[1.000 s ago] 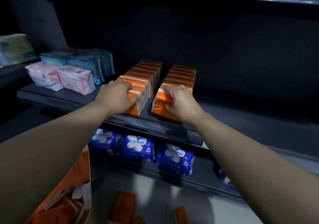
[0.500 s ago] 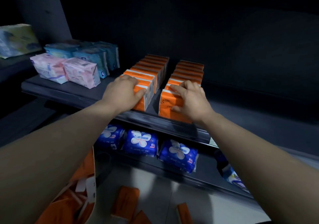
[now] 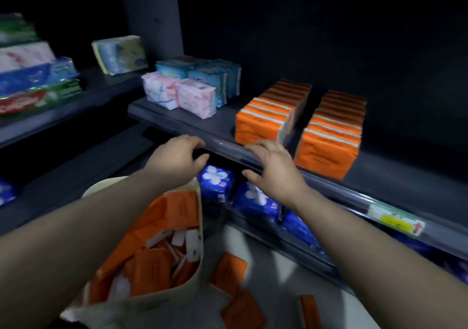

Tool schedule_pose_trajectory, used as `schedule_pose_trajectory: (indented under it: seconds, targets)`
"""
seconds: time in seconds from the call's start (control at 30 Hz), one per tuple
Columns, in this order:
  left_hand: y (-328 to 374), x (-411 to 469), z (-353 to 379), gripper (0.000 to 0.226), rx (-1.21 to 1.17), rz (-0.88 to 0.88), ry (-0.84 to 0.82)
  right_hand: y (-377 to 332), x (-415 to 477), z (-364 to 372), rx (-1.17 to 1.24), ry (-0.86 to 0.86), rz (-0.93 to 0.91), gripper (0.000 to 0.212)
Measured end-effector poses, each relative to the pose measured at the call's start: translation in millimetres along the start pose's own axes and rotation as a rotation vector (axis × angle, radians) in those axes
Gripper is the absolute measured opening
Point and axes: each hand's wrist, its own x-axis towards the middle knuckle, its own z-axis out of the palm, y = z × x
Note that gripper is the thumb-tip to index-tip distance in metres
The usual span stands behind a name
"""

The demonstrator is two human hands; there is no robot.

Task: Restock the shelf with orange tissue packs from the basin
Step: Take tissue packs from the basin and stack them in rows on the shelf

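orange tissue packs (image 3: pixel 268 118) stand on the shelf (image 3: pixel 187 126) in two rows running from its front edge to its back, the second row (image 3: pixel 331 138) just right of the first with a narrow gap between. our left hand (image 3: pixel 177 156) hovers at the shelf's front edge, fingers loosely curled and holding nothing; we cannot tell whether it touches the edge. our right hand (image 3: pixel 273 169) is at the same edge, just in front of the first row, fingers relaxed and a little spread, also empty. below the shelf and to its left sits the basin (image 3: pixel 152 300) with more orange packs (image 3: pixel 152 240) heaped inside, and a few loose packs (image 3: pixel 233 273) lie on the floor (image 3: pixel 278 260) under the shelf. pink packs (image 3: pixel 177 95) and light blue packs (image 3: pixel 202 72) sit at the shelf's left end; blue packs (image 3: pixel 215 181) line the level beneath it.
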Motion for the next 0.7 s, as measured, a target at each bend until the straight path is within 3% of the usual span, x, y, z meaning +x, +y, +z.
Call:
schedule_pose_trajectory:
  seconds: [0.17,0.33,0.47,0.7]
  targets:
    - [-104.6,-48.2,-6.2,0.039,0.129,-0.264,-0.182,-52.4,11.5,64.1,0.115,-0.148,-0.057,0.045]
    - [-191.1,-85.3,5.5,0.043,0.204,-0.515,-0.337,-80.3,21.9,122.6,0.179,-0.263,-0.073,0.048]
    - [-234.2,-106.5,24.0,0.036,0.275,-0.553,-0.421,-91.0,33.2,162.6,0.168,-0.355,-0.051,0.047]
    - [-259.6,-108.4,47.2,0.029,0.359,-0.579,-0.411,-95.8,42.3,199.0,0.191,-0.438,0.045,0.046]
